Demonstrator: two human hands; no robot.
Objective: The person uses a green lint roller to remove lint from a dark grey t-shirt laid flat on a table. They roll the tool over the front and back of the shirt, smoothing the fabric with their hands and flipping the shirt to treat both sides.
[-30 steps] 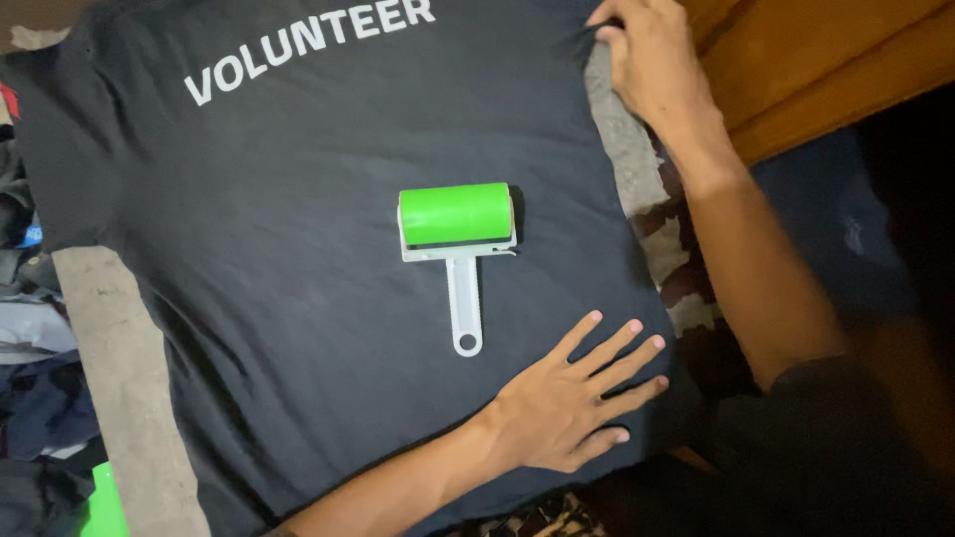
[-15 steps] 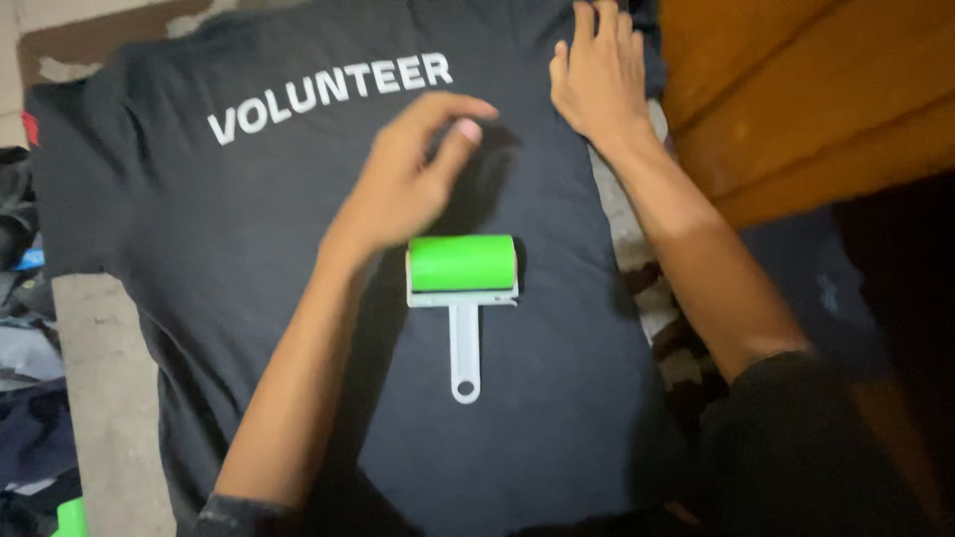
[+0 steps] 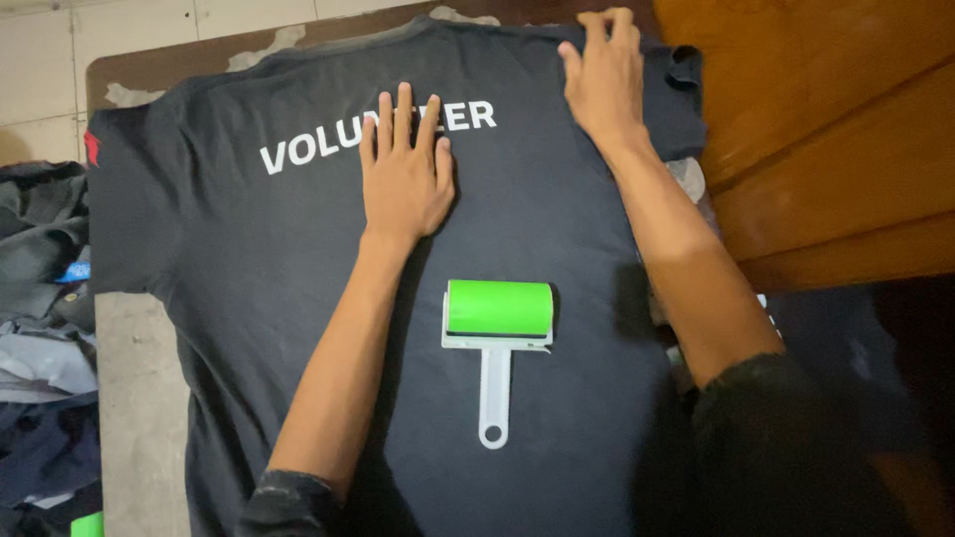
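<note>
1. While both palms lie on the black T-shirt (image 3: 298, 328) in the head view, the step in hand looks like smoothing the cloth flat: the left hand (image 3: 403, 174) rests open, fingers spread, pressing on the white lettering near the shirt's top edge, holding nothing
2. Same view, the right hand (image 3: 602, 80) sits at the shirt's top right corner by the sleeve, fingers slightly curled on the cloth; whether it pinches the fabric I cannot tell
3. Same view, the lint roller (image 3: 495, 343) with a green drum and white handle lies untouched in the middle of the shirt, between the two forearms, handle toward the bottom edge
4. To do it well, I judge: keep the corner anchored, sweep the flat palm outward toward the sleeves, and steer clear of the roller
5. A heap of clothes (image 3: 40, 328) lies off the table's left edge
</note>
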